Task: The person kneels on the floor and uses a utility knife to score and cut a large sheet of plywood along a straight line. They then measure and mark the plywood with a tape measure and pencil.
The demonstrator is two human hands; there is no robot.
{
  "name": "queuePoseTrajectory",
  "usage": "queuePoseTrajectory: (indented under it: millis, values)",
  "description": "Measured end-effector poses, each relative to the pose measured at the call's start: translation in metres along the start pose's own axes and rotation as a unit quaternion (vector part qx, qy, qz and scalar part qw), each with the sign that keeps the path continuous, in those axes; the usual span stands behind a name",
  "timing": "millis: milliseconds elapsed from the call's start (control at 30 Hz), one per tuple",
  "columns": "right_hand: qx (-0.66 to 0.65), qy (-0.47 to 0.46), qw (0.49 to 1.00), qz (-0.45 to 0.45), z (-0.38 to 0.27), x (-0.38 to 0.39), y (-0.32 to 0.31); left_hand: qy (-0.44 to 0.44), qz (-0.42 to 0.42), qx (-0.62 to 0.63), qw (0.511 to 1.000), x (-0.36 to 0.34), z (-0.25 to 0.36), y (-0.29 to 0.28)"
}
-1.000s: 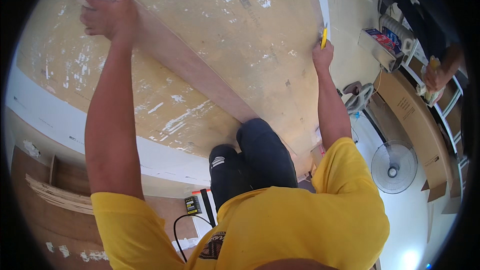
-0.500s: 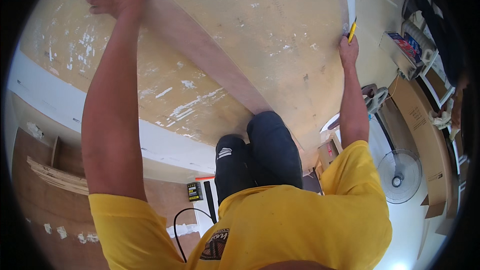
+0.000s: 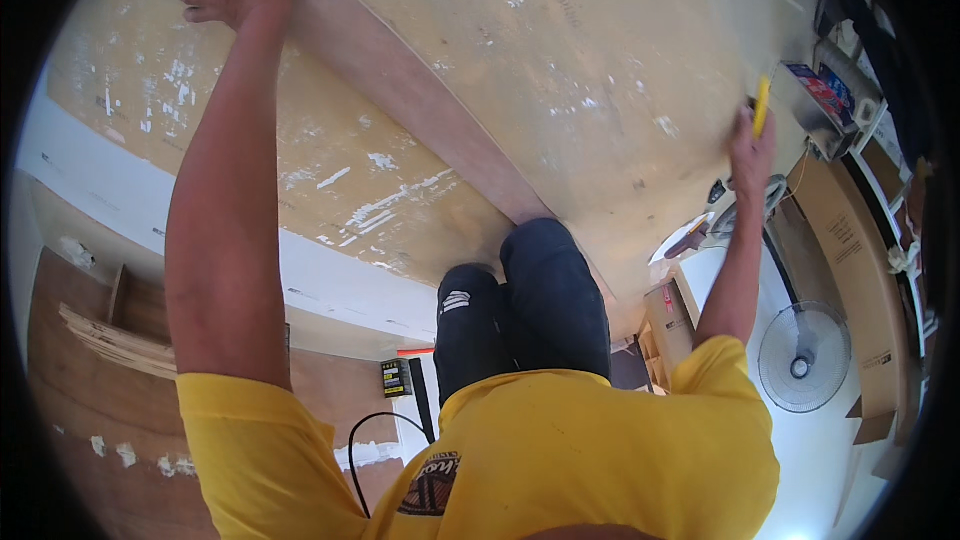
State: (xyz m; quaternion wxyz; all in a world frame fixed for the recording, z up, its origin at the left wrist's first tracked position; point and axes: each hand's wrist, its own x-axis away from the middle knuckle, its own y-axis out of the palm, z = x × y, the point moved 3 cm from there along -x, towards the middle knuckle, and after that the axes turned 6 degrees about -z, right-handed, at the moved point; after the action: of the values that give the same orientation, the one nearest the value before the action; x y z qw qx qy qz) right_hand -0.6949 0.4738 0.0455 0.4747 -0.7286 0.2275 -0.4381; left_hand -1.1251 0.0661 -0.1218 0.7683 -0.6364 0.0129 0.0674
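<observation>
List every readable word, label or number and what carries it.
Locations only, wording withheld:
Yellow shirt: emblem lettering, partly legible.
Black box: yellow print, too small.
Long cardboard carton: dark print, too small.
Boxy container: red and blue label, blurred.
Tan sheet: stamps, blurred.
White border strip: tiny marks, unreadable.
Brown box: red label, unreadable.

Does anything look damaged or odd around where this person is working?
Yes: the tan surface has ragged white patches, thickest left of the long brownish strip. They interrupt its otherwise tan face, so it looks scraped or smeared; which, I can't tell.
</observation>
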Motion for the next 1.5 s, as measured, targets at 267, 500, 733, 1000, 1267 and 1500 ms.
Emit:
queuePoseTrajectory:
  millis: [267,500,733,1000,1267,1500]
  values:
    - [-0.054,0.014,0.998,0.036,-0.008,0.029,-0.055,-0.001,-0.031,-0.002,1.0,0.002,0.0,-0.002]
    - [-0.035,-0.051,0.986,0.157,-0.062,-0.018,0.061,0.007,0.01,-0.016,1.0,0.005,0.004,-0.003]
    - [-0.168,-0.293,0.937,0.085,-0.293,-0.052,0.189,0.011,-0.05,0.075,0.996,0.004,-0.002,-0.007]
    - [-0.079,-0.364,0.91,0.182,-0.413,-0.104,0.208,-0.009,-0.048,0.092,0.995,0.005,0.004,-0.016]
    - [-0.058,-0.332,0.926,0.171,-0.425,-0.095,0.211,-0.045,-0.096,0.055,0.993,0.002,0.006,-0.019]
    - [-0.089,-0.359,0.915,0.161,-0.423,-0.076,0.213,-0.033,-0.102,0.051,0.993,0.006,0.003,-0.015]
